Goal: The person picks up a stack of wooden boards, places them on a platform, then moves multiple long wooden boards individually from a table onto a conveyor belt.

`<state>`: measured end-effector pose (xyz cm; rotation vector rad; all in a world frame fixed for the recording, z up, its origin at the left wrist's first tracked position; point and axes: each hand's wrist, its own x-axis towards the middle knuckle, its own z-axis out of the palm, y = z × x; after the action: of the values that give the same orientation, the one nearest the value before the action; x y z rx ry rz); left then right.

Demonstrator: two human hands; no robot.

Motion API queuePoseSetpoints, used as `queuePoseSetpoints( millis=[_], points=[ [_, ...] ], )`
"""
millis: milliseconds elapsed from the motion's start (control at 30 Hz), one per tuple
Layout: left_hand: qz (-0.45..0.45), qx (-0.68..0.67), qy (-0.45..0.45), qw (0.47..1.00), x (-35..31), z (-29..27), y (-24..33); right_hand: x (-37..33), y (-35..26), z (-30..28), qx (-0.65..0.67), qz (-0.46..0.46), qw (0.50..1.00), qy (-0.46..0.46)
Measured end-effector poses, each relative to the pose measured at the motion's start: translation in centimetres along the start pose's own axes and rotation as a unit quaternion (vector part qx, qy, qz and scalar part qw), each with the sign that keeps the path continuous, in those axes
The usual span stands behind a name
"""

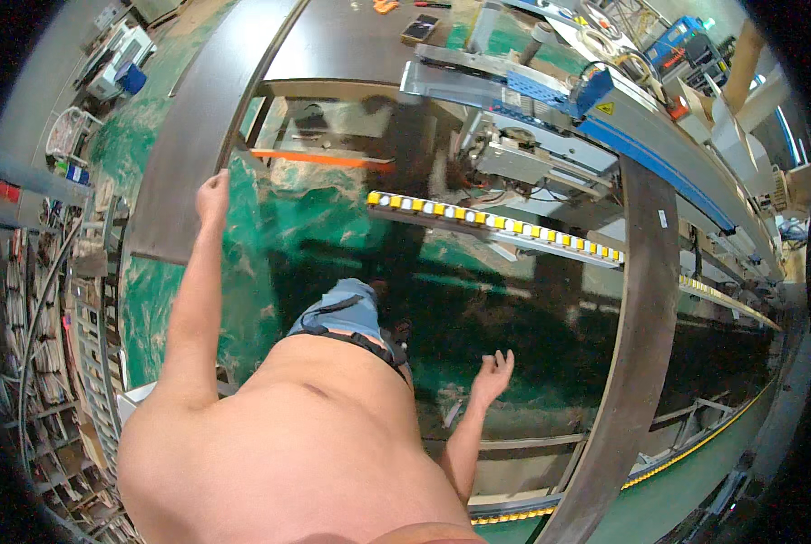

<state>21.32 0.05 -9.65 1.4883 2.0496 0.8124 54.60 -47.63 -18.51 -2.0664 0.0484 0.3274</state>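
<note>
By the left hand (211, 198) is a long, flat, dark brown board (174, 163), smooth and shiny, and that hand is curled around its edge. The right hand (492, 379) is free, with loose fingers. Under both hands is a dusty green floor (247, 240). Ahead of the right hand, a rail with yellow blocks (496, 220) blocks the way to a big blue and grey machine (655, 150).
</note>
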Motion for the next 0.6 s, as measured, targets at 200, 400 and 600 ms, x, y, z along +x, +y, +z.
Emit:
queuePoseSetpoints(
  millis=[200,400,600],
  points=[
    [0.092,0.136,0.091,0.982,7.4,-9.3,-13.9,-6.7,1.4,7.2,-0.129,0.041,0.958,-0.253],
    [-0.013,0.258,0.073,0.963,14.7,-16.4,-19.2,-15.3,-1.2,19.5,-0.049,-0.033,0.916,-0.397],
    [0.132,0.114,-0.007,0.985,15.8,-16.1,-21.3,-28.3,-8.9,32.3,0.129,-0.057,0.891,-0.432]
  ],
)
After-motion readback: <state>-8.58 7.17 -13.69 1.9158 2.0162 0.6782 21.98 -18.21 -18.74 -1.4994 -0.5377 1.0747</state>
